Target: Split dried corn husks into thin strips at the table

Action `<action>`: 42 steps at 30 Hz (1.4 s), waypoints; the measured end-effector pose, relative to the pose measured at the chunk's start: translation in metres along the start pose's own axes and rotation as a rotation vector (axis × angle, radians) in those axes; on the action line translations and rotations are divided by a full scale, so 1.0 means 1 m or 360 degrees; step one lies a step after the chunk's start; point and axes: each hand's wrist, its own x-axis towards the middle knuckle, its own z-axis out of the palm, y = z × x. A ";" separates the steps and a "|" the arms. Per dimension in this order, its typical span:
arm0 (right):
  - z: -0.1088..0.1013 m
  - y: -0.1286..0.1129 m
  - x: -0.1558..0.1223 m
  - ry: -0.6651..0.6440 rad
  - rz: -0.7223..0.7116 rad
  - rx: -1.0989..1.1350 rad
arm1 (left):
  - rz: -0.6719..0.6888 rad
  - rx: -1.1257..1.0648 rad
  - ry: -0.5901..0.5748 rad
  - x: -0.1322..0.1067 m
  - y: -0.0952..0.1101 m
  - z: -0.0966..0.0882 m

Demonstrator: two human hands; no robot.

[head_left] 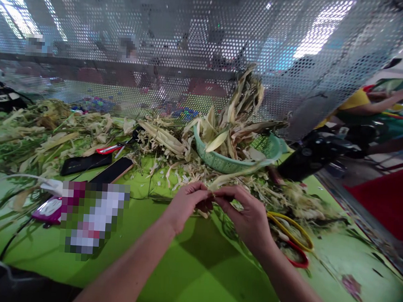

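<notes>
1. The left hand (187,204) sits just below the centre of the view, fingers curled in and pinched shut on one end of a pale husk strip (227,179).
2. The right hand (248,217) is at 3 o'clock from the left one, almost touching it. Its thumb and fingertips are also closed on the same strip where the two hands meet.
3. From the pinch, the husk strip runs off toward 2 o'clock, blurred, and passes in front of the basket.
4. A teal basket (221,162) stands at 12 o'clock from the hands, heaped with dry husks (240,112) that stick up above its rim.
5. Scissors with yellow and red handles (296,245) lie on the green table cover (194,269) at 4 o'clock from the right hand, just beside the wrist.
6. Loose husk scraps (161,139) spread across the table from 9 to 11 o'clock of the basket, with red-handled scissors (110,149) lying among them.
7. Two flat black objects (84,163) rest at 10 o'clock from the left hand.
8. A perforated metal screen (194,41) stands behind the table at 12 o'clock.
9. A black device (312,155) sits at 3 o'clock of the basket; what it is cannot be told.
10. Another person's arm (385,99), with a yellow sleeve, shows at 2 o'clock, well apart.
</notes>
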 end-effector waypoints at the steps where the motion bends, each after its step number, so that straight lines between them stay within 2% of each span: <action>1: -0.001 -0.001 0.000 -0.0007 -0.0017 -0.0019 | 0.0002 0.0005 -0.0012 0.000 0.000 0.000; 10: -0.003 -0.002 0.002 -0.0126 -0.0038 -0.0088 | -0.0001 0.0119 -0.0142 0.001 -0.006 -0.007; 17: -0.001 0.001 0.003 -0.0232 -0.0102 -0.0093 | -0.0019 0.0168 -0.0030 0.004 -0.006 -0.004; 22: 0.000 0.002 0.003 -0.0193 -0.0031 -0.0133 | 0.0095 0.0240 -0.0020 0.004 -0.010 -0.004; 28: -0.002 0.000 0.003 -0.0197 0.0097 -0.0175 | 0.0375 0.0668 0.0032 -0.002 -0.005 -0.003; 31: -0.002 0.000 0.002 -0.0145 0.0144 -0.0150 | 0.0396 0.0778 -0.0022 -0.004 -0.003 -0.003; 35: 0.000 0.002 0.002 -0.0133 0.0229 0.0027 | 0.0254 0.0588 -0.0068 -0.004 -0.003 -0.003; 38: -0.001 0.004 0.003 0.0015 0.0287 0.0202 | 0.0123 0.0400 -0.0002 -0.003 -0.002 -0.003; 40: -0.002 0.004 0.004 0.0077 0.0225 0.0218 | 0.0093 0.0338 0.0036 -0.002 -0.001 -0.003; 42: -0.002 0.001 0.005 0.0046 0.0104 0.0171 | 0.0086 0.0288 0.0028 -0.001 -0.002 -0.004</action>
